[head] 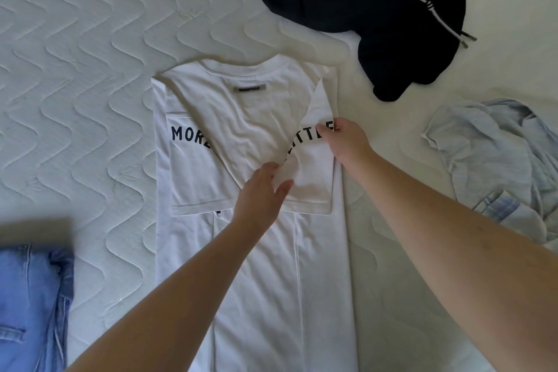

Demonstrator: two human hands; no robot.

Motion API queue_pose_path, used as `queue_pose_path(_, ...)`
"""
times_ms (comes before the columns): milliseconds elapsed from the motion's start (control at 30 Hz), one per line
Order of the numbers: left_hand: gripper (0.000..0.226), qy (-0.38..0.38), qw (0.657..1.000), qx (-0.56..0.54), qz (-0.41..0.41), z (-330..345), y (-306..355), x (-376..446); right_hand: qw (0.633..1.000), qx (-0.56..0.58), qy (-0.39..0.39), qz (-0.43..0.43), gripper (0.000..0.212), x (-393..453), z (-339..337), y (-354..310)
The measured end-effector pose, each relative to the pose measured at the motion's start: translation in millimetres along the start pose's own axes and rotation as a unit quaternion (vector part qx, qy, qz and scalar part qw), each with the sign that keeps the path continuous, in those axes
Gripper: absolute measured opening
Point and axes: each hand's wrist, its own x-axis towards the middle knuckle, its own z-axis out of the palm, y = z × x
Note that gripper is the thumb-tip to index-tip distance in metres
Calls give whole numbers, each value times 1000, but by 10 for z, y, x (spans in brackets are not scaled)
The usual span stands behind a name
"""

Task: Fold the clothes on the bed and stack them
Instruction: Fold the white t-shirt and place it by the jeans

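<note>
A white T-shirt (241, 266) with dark lettering lies flat in the middle of the quilted bed (90, 69), both sides folded inward. Its left sleeve lies folded over the chest. My right hand (347, 139) pinches the upper edge of the right sleeve (311, 172), which is folded in over the shirt. My left hand (262, 190) rests on the shirt's middle with straight fingers, touching the sleeve's inner edge.
A crumpled dark navy hoodie (377, 9) with white drawstrings lies at the top right. A rumpled light blue shirt (498, 160) is at the right edge. Blue denim jeans (30, 296) sit at the lower left.
</note>
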Motion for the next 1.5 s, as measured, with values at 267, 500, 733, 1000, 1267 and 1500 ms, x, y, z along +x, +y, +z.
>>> queue_pose_path(267, 28, 12, 997, -23, -69, 19, -29, -13, 977, 160, -55, 130, 34, 130, 14, -228)
queue_pose_path(500, 22, 37, 995, -31, -82, 59, -38, -245, 998, 45, -2, 53, 42, 146, 35, -274)
queue_pose_path(733, 38, 54, 996, 58, -41, 89, -57, -233, 995, -65, 65, -48, 38, 367, 46, -433)
queue_pose_path(1000, 41, 162, 949, 216, 161, 159, 83, 32, 989, -95, 87, -74, 24, 601, 64, -538)
queue_pose_path(1267, 58, 33, 923, 318, 215, 518, -133, 213, 947, -200, 162, -192, 19, 478, -45, -449)
queue_pose_path(1500, 61, 120, 924, 309, 192, 595, -275, 88, 869, -328, 125, -349, 49, -349, 308, 267)
